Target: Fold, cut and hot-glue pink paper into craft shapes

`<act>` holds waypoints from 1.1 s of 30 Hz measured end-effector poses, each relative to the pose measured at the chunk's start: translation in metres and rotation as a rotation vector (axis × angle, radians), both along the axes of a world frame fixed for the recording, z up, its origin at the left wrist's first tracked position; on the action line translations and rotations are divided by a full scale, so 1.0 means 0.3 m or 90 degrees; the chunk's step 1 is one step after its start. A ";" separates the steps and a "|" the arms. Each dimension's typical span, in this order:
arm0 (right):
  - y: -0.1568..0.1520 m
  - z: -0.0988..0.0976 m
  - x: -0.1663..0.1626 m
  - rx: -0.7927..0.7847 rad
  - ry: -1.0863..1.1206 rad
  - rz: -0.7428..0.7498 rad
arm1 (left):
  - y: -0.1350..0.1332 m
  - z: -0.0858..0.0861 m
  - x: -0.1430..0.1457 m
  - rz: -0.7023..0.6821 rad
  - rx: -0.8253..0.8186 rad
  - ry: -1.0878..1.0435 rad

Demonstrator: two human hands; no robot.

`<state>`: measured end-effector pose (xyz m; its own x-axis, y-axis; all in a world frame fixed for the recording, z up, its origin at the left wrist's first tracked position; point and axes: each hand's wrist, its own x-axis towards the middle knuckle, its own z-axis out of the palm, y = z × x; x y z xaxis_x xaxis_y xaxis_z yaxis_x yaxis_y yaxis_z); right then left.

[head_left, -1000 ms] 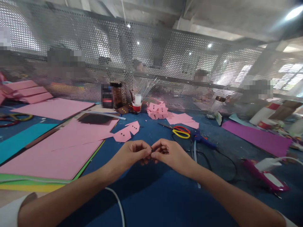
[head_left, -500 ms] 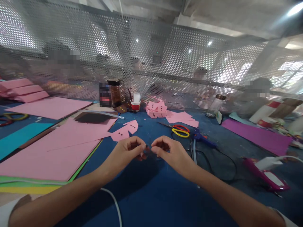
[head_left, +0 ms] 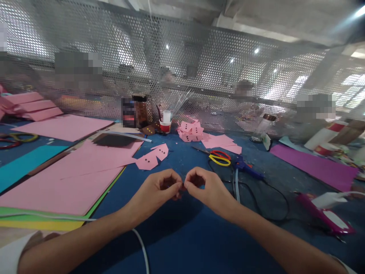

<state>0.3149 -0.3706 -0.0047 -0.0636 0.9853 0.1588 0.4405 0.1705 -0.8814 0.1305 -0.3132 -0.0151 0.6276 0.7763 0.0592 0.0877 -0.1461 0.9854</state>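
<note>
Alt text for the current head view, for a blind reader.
The left hand and right hand, both curled, nearly meet over a blue table; anything held is too small to see. Beyond lie a dotted pink paper piece, red-and-yellow scissors and a blue glue gun.

Your table (head_left: 182,243) has a blue top. To your left it carries a stack of coloured paper (head_left: 94,186), pink uppermost. Beside that lies a dotted pink cutout (head_left: 151,158). Right of centre you have scissors (head_left: 219,158) just beside a blue glue gun (head_left: 246,167); farther right lie a purple sheet (head_left: 313,166) and a magenta power strip (head_left: 322,213). A red-and-white cup (head_left: 165,126) stands toward the back.
</note>
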 end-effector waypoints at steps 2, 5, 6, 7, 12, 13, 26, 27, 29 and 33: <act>-0.002 0.000 -0.003 -0.018 0.000 0.001 | -0.006 0.003 0.003 -0.008 -0.010 0.000; -0.006 -0.003 -0.008 -0.024 -0.012 0.000 | -0.008 -0.007 0.003 -0.031 -0.041 -0.018; -0.007 -0.005 -0.009 -0.019 -0.016 0.000 | -0.006 -0.012 0.003 -0.039 -0.054 -0.028; -0.007 -0.006 -0.010 -0.013 -0.019 0.000 | -0.005 -0.018 0.002 -0.045 -0.065 -0.037; -0.008 -0.012 -0.017 -0.008 -0.030 -0.005 | 0.004 -0.031 0.000 -0.042 -0.090 -0.047; -0.008 -0.014 -0.017 -0.007 -0.030 -0.005 | 0.006 -0.030 0.000 -0.042 -0.096 -0.048; -0.025 0.003 -0.027 -0.031 0.045 0.035 | 0.014 -0.002 -0.006 -0.138 -0.189 -0.070; -0.026 0.006 -0.029 -0.038 0.053 0.038 | 0.016 -0.004 -0.006 -0.146 -0.191 -0.074; -0.028 0.011 -0.032 -0.051 0.059 0.038 | 0.018 -0.008 -0.007 -0.159 -0.190 -0.081; -0.033 0.018 -0.036 -0.064 0.073 0.040 | 0.018 -0.012 -0.012 -0.165 -0.194 -0.081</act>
<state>0.3040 -0.3806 0.0007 -0.1123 0.9912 0.0700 0.3269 0.1034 -0.9394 0.1270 -0.3079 -0.0188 0.8075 0.5869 -0.0593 -0.0381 0.1522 0.9876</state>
